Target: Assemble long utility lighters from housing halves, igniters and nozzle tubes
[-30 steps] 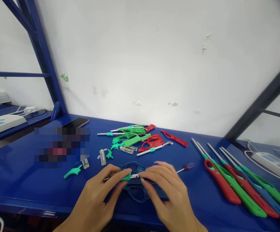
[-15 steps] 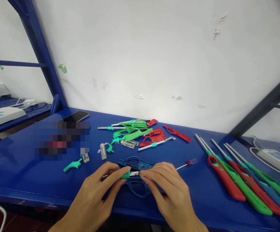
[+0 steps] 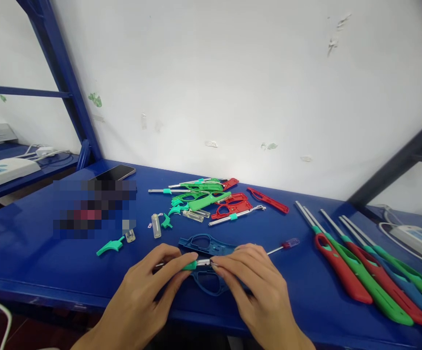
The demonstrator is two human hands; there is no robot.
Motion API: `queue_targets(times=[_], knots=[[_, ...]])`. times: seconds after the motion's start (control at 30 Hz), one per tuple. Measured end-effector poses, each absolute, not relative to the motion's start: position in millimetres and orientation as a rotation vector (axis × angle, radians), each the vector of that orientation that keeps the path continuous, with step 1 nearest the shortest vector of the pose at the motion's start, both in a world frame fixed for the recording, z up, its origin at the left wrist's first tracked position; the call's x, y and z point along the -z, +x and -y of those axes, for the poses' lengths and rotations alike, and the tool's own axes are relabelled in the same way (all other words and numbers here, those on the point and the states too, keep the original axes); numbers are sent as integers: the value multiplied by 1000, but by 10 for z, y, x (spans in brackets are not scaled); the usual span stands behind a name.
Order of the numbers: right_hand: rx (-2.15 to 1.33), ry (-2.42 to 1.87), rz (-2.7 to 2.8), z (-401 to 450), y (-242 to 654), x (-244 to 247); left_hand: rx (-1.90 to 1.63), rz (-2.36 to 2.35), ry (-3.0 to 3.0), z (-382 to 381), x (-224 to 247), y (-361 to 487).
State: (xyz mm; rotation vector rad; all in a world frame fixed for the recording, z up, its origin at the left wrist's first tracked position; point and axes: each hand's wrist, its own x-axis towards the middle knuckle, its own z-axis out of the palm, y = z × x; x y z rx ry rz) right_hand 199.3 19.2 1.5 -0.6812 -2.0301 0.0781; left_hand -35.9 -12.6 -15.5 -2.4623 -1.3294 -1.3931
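Between thumb and fingers, my left hand [image 3: 160,282] pinches a metal tube with a green collar [image 3: 190,266]. My right hand [image 3: 256,287] is closed at the tube's right end, its fingertips on a small dark part too tiny to make out. Just behind the tube lies one blue handle half [image 3: 211,243], and another blue handle half [image 3: 211,283] lies beneath it, partly hidden by both hands. A screwdriver [image 3: 290,243] with a clear reddish handle rests behind my right hand.
Loose green and red handle halves [image 3: 210,201], metal tubes and clear tanks [image 3: 156,226] lie toward the wall. Several whole lighters [image 3: 344,267] are lined up at the right. A green trigger [image 3: 110,246] and a phone [image 3: 116,173] are on the left. The blue table [image 3: 50,272] meets a white wall.
The view has shifted slightly. Both hands keep their grip on the tube and its end, with no clear movement.
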Motion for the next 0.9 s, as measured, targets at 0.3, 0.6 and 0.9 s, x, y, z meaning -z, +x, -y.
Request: queue_targets(times=[0.3, 0.6, 0.9], knots=[[-3, -725, 2110, -160, 1999, -1, 1328, 1278, -2474, 112, 180, -376], [199, -744, 2157, -168, 1990, 20, 1290, 1296, -2444, 126, 173, -369], [134, -691, 2137, -181, 2026, 46, 1308, 1300, -2456, 121, 189, -367]])
